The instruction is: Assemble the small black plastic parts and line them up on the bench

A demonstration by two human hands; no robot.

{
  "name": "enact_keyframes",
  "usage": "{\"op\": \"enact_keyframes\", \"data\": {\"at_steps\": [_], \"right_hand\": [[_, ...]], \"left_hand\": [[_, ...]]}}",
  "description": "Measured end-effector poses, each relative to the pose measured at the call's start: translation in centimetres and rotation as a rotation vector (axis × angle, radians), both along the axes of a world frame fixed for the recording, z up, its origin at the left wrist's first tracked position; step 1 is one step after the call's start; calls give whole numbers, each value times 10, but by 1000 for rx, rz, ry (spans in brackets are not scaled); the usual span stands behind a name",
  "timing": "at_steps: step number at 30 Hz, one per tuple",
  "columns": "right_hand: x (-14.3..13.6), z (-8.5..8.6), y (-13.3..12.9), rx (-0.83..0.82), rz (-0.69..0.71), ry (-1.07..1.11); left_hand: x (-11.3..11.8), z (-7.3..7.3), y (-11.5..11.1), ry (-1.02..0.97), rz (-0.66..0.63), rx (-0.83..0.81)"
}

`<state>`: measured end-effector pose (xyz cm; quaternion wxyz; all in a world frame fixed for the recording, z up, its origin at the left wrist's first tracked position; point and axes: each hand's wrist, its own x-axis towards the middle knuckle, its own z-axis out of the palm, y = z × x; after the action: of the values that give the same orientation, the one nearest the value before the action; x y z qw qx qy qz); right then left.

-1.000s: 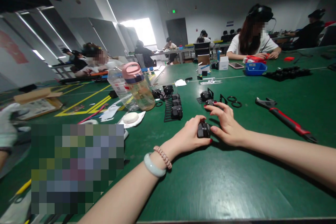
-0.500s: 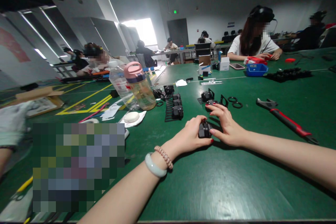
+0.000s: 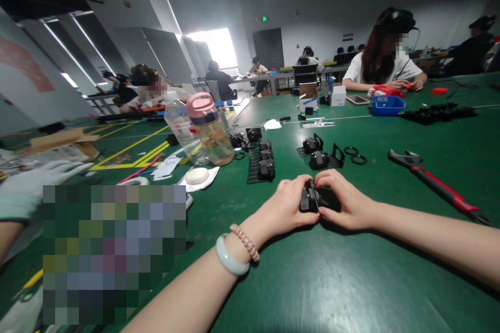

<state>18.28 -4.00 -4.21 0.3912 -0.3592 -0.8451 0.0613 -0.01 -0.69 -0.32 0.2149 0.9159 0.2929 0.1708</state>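
Observation:
Between my two hands is a black hex-sided fitting (image 3: 308, 200) with a thin flat plate on its right side. My left hand (image 3: 284, 204) is closed around it from the left, with thumb and fingers at its two ends. On the other side, my right hand (image 3: 347, 202) is curled, its thumb and fingertips pinching the plate's edges. Just beyond them lie a similar fitting (image 3: 319, 159), an upright square plate (image 3: 338, 155) and a black ring (image 3: 358, 159). Further left stands a row of black fittings (image 3: 266, 169) on a slotted plate.
An adjustable wrench (image 3: 441, 184) with red-black handle lies right. Left are a drink bottle (image 3: 213, 135), a white round object (image 3: 197, 175) on paper and another person's gloved hand (image 3: 50, 179). A blue bin (image 3: 388, 106) sits farther back, before a co-worker (image 3: 385, 57).
My right hand has come back from the parts behind, and its spread fingers have closed on the held fitting's plate. The gloved hand at the left has reached further into view.

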Motion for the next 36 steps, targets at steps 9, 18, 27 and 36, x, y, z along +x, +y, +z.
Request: {"op": "enact_keyframes", "data": {"at_steps": [9, 18, 27, 36], "right_hand": [[1, -2, 0, -15, 44, 12], [1, -3, -2, -16, 12, -4], [0, -2, -3, -49, -20, -28], [-1, -3, -3, -134, -39, -25]], "left_hand": [[1, 1, 0, -13, -38, -4], [0, 0, -2, -22, -23, -18], [-2, -8, 1, -22, 11, -66], [-3, -10, 1, -37, 4, -79]]}}
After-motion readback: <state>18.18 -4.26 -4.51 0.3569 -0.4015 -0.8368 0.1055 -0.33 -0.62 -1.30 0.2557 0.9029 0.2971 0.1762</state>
